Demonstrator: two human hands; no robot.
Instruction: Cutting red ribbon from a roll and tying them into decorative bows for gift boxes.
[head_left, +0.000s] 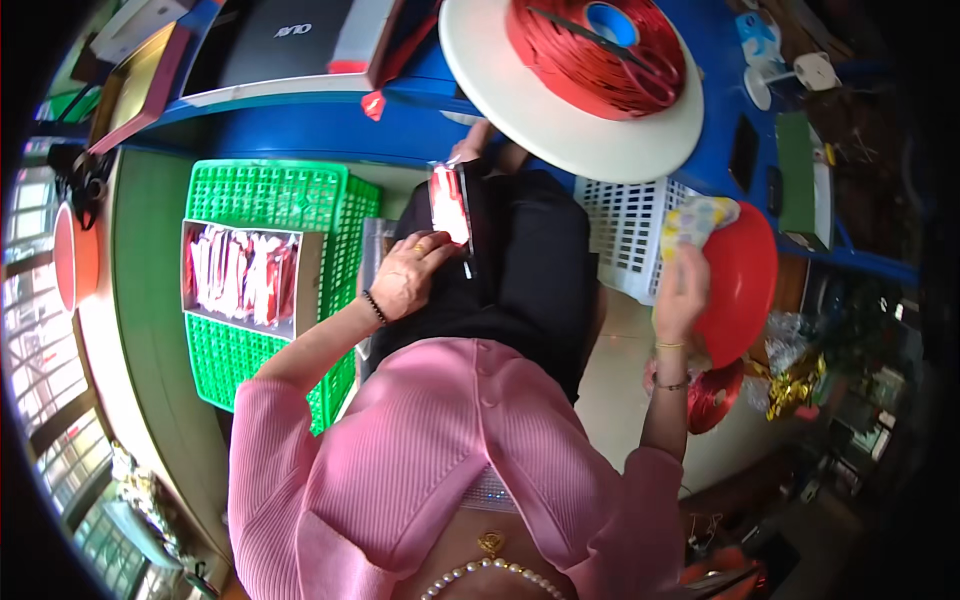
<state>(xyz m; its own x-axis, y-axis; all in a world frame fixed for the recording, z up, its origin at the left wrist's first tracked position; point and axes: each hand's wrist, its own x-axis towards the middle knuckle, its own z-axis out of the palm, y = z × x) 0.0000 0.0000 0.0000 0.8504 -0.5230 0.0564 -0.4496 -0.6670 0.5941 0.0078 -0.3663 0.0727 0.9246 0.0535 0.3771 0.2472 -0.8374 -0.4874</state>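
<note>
Over my dark trousers is a slim clear packet (450, 205) with red and white contents. The fingers of my left hand (403, 277) are closed at its lower end; the thumb is hidden. My right hand (682, 290) is raised at the right, fingers closed on a soft yellow-and-white patterned piece (697, 222); I cannot tell whether it is cloth or a wrapper. That piece hangs between a white plastic basket (622, 235) and a round red tray or basin (745, 285).
To the left, a cardboard box (310, 285) full of red-and-white packets sits on a green crate (265, 190). On the blue table (300, 130), a white round disc (480, 70) bears a roll of red ribbon (560, 60) with scissors (650, 80) on it. A dark phone-like slab (743, 152) lies to the right.
</note>
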